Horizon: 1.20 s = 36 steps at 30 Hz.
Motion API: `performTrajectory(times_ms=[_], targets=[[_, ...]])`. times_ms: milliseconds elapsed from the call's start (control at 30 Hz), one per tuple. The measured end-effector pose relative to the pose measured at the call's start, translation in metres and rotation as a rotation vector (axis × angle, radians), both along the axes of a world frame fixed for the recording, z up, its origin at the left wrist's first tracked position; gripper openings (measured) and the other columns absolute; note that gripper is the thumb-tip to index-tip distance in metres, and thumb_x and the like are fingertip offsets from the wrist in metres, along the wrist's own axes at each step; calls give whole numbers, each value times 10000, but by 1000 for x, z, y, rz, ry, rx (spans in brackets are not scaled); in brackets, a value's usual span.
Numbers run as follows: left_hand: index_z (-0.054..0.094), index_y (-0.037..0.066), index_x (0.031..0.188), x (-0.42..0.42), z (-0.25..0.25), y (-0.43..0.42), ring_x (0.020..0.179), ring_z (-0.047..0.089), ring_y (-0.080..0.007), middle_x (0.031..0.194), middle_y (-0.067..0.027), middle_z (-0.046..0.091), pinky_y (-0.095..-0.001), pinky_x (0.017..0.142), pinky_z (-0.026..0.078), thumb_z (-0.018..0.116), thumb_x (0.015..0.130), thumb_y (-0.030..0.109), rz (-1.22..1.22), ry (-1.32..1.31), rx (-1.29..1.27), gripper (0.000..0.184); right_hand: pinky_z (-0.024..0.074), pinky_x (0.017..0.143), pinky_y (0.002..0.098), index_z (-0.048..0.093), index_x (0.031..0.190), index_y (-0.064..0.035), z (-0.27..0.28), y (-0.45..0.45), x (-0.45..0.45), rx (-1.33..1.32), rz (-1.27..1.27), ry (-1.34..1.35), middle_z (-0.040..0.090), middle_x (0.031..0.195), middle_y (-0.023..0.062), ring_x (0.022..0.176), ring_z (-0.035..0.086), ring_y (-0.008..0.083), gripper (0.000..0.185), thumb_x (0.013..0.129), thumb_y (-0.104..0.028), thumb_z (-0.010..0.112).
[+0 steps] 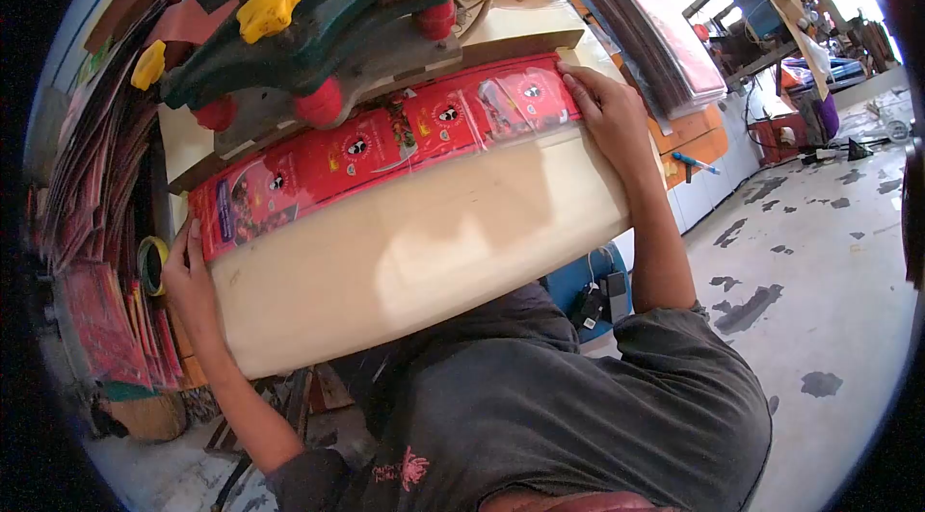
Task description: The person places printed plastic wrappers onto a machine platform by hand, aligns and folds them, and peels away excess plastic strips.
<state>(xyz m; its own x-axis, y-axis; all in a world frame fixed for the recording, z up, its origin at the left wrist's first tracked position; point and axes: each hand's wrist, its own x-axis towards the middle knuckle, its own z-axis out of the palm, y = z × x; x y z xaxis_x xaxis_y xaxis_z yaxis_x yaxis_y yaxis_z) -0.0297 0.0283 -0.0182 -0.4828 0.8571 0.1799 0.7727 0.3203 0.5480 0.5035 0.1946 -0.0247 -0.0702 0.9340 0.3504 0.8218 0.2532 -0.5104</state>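
Observation:
A long red printed plastic sheet [318, 165] with several repeated panels lies on a pale cream board [414, 262], its far edge under the dark green guard of a machine [318, 40]. My left hand [193, 281] grips the sheet's left end, its fingertips at the corner. At the opposite end, my right hand [607, 112] holds the sheet's right corner with bent fingers. Part of each hand's grip is hidden. Glossy creases show near the right end.
Stacks of red printed sheets [92, 175] stand at the left beside a yellow-green tape roll [151, 266]. Another tall stack [655, 21] lies at the right, near a blue pen [696, 163]. Yellow knobs [270, 13] and red rollers [318, 103] project from the machine.

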Motion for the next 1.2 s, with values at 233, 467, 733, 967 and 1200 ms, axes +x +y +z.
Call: performTrajectory(times_ms=[233,467,733,967,1200], targets=[[653,-15,1342,1,5,-1,1174,684,-318,1282,-229,702,-374,1011,488,537,1084,360,-12,4,-15,470,558,826,454,773,1184,-189,-3,3,2,19,-6,-41,757,1000,174,913,738,354,267,1003,-334,641],[649,-27,1342,-7,-2,-1,1187,679,-317,1295,-232,695,-378,1024,484,533,1086,332,-45,15,14,456,557,842,390,770,1180,-114,5,-1,-3,-40,-28,-67,761,1021,171,939,744,331,282,1011,-302,645],[638,-27,1357,0,2,-3,1233,658,-300,1329,-218,682,-361,1057,464,525,1090,344,-38,-15,4,471,547,850,465,768,1174,-161,1,-2,-2,-5,-19,-37,754,1011,183,956,727,366,274,1012,-322,617],[665,-14,1339,16,12,-2,1212,669,-278,1301,-205,702,-353,1044,471,540,1082,386,53,-7,-22,492,550,877,435,759,1212,-164,0,0,-4,-1,-2,0,751,1064,187,992,733,350,296,1018,-339,620],[697,-30,1258,15,9,-7,1104,716,-285,1192,-232,730,-351,963,508,586,1061,311,33,5,118,409,544,911,410,756,1229,-146,-4,2,-1,-4,24,35,742,1135,185,1064,724,348,303,1023,-318,615]])
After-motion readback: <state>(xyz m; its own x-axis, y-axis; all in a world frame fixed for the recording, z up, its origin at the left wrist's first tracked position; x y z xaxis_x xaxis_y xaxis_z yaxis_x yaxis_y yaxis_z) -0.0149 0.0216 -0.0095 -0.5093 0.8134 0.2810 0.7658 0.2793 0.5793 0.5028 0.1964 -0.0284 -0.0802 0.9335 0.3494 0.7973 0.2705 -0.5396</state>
